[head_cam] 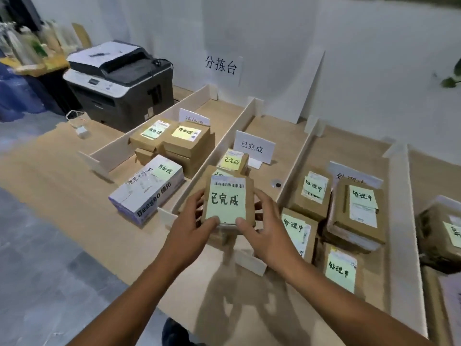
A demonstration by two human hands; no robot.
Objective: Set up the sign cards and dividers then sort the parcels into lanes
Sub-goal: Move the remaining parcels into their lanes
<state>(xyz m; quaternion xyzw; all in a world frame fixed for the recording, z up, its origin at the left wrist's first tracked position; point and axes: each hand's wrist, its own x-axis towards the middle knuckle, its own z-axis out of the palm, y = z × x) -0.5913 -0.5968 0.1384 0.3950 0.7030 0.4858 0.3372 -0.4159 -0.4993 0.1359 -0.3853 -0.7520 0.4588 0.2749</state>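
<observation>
Left hand (pixel 192 228) and right hand (pixel 264 233): both grip one small brown cardboard parcel (pixel 228 198) by its sides, thumbs on its near edge, its pale green note facing up. The parcel is held above the near end of the middle lane of the light wooden table (pixel 87 221).

Right lane: four brown note-labelled parcels (pixel 354 216), packed close together.

Left lane: one white and purple printed box (pixel 147 188) lying at the near end, with stacked brown boxes (pixel 184 138) behind it.

Pale wooden divider board (pixel 215 152): upright between the left and middle lanes.

Middle lane, farther in: a second brown labelled parcel (pixel 233 159), then a white standing sign card (pixel 254 147).

Grey office printer (pixel 119 83): far left corner.

White paper wall sign (pixel 220 66): on the wall behind the lanes.
</observation>
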